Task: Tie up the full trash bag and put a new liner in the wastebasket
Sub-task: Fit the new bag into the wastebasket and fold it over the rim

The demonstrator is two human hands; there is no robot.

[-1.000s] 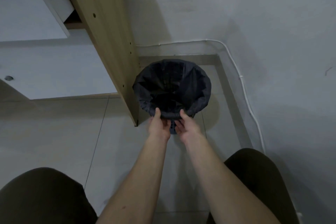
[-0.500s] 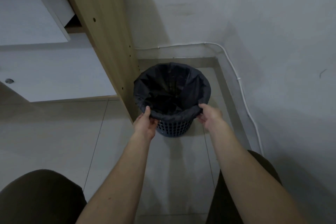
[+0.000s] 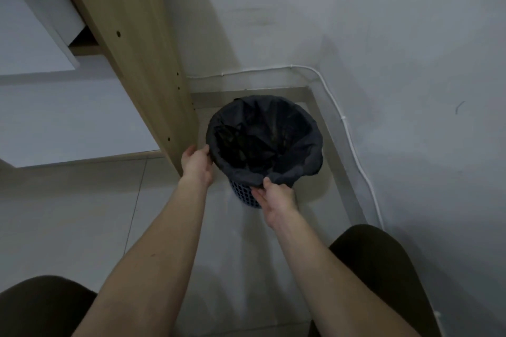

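A small dark blue mesh wastebasket point(image 3: 244, 195) stands on the tiled floor in the room's corner. A black liner point(image 3: 306, 142) lines it and is folded down over its rim. My left hand point(image 3: 196, 163) grips the liner's edge at the rim's left side. At the near edge, my right hand point(image 3: 276, 194) pinches the folded liner with its thumb on top. The basket's inside looks dark, showing only crumpled liner.
A tall wooden panel point(image 3: 137, 44) of a cabinet stands just left of the basket, close to my left hand. White walls close the corner behind and to the right, with a white cable point(image 3: 353, 150) running along them. My knees point(image 3: 383, 262) frame the floor below.
My left hand has slid up the rim's left side. My right hand has come back from the right side to the near edge. The view has shifted slightly.
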